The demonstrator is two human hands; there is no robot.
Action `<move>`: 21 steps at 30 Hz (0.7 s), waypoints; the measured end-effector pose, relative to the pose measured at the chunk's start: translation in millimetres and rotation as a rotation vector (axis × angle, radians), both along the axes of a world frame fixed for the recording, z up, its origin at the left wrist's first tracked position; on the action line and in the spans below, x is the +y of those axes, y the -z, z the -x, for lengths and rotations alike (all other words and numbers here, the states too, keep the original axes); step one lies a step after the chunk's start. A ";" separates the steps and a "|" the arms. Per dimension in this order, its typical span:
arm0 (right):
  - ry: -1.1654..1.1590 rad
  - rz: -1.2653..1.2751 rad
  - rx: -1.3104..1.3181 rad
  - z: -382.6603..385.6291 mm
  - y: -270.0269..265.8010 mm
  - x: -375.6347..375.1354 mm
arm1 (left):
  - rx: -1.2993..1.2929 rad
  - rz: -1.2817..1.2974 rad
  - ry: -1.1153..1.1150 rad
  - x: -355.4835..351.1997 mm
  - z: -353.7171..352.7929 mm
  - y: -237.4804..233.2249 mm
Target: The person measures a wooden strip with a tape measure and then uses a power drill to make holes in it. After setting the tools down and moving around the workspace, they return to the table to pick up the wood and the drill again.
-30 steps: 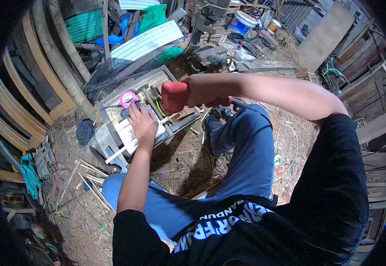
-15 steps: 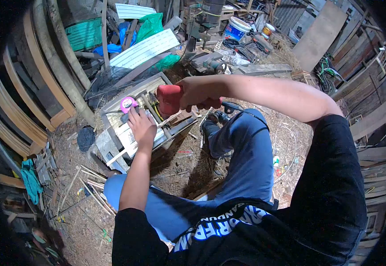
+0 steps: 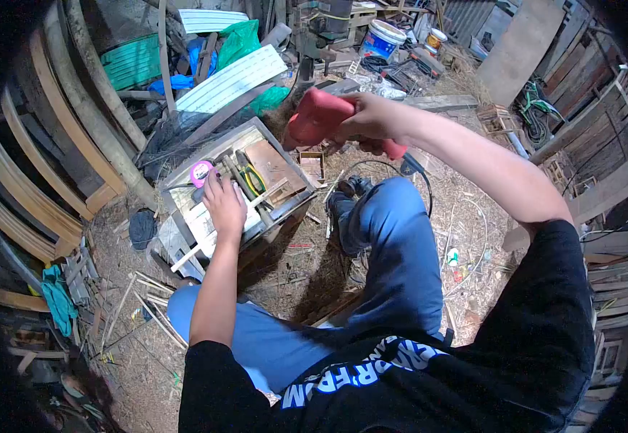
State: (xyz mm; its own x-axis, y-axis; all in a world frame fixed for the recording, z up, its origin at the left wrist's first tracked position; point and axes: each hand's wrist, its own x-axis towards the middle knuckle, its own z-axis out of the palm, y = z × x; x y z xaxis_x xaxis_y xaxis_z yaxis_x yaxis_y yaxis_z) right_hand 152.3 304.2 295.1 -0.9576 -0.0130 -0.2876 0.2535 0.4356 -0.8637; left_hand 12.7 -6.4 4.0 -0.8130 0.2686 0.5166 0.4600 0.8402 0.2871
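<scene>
My right hand (image 3: 368,126) is wrapped around a red corded power tool (image 3: 321,119), held raised just beyond the right side of a shallow wooden box (image 3: 260,130). Its kind is not clear from this side. A black cord (image 3: 416,164) runs from its rear end. My left hand (image 3: 225,206) rests over the box's left part, fingers stretched and slightly apart, on small dark things I cannot make out. At its fingertips sits a pink tape measure (image 3: 201,173). Yellow-and-black pliers (image 3: 255,180) lie in the box to the right of that hand.
Thin wood strips (image 3: 159,307) lie on the ground by my left knee. Curved wooden pieces (image 3: 47,151) lean at the left. White corrugated sheet (image 3: 231,79), green plastic (image 3: 242,43) and a paint bucket (image 3: 382,40) stand at the back. A small wooden box (image 3: 312,164) sits beyond the large one.
My right hand has moved the red power tool up and to the right, away from above the box, uncovering the pliers and a brown board. My left hand stays almost in place.
</scene>
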 end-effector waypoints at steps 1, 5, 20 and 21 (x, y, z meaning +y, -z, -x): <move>0.018 0.008 0.027 -4.9 2.5 8.6 | 0.021 -0.004 0.004 -0.1 0.7 0.3; 0.097 0.143 0.109 -20.8 22.2 49.5 | 0.082 0.002 0.029 -0.4 1.5 -3.6; 0.399 0.546 0.354 -95.8 171.0 182.6 | 0.005 0.140 0.309 38.6 -26.6 -35.1; 0.451 0.534 0.341 -96.3 183.2 189.4 | -0.007 0.146 0.331 49.5 -25.6 -37.4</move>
State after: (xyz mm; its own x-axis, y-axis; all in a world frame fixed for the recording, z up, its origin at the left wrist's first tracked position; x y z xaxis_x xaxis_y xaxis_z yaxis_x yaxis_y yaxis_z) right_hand 248.6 493.5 111.9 -0.9377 0.3451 -0.0404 -0.0100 -0.1431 -0.9897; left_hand 38.3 43.1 41.4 -0.6728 0.5888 0.4480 0.7127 0.6782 0.1790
